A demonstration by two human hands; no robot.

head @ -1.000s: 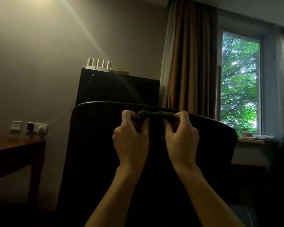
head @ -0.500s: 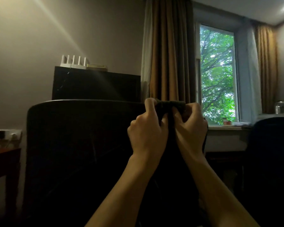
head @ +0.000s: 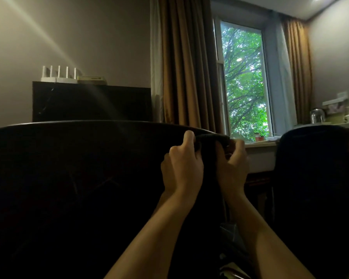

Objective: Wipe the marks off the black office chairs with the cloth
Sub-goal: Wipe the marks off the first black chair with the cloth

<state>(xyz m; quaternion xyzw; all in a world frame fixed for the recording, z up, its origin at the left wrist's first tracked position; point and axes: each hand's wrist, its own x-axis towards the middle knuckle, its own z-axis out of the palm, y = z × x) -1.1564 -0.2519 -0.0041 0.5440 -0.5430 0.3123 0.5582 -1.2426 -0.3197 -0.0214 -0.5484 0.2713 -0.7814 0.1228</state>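
head view: left hand (head: 181, 168) and right hand (head: 233, 164), knuckles up, grip cloth (head: 212, 138) on chair (head: 79, 158) top.

Both hands (head: 206, 164) and cloth (head: 212, 137) now further right along the chair-back (head: 69, 158) rim (apparently near its corner).

Cloth (head: 212, 137) on near chair (head: 69, 178) top edge; 2nd chair (head: 310, 168) right.

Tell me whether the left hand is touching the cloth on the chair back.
Touching. The head view shows the left hand gripping the dark cloth, thumb curled over its fold at the chair's top edge.
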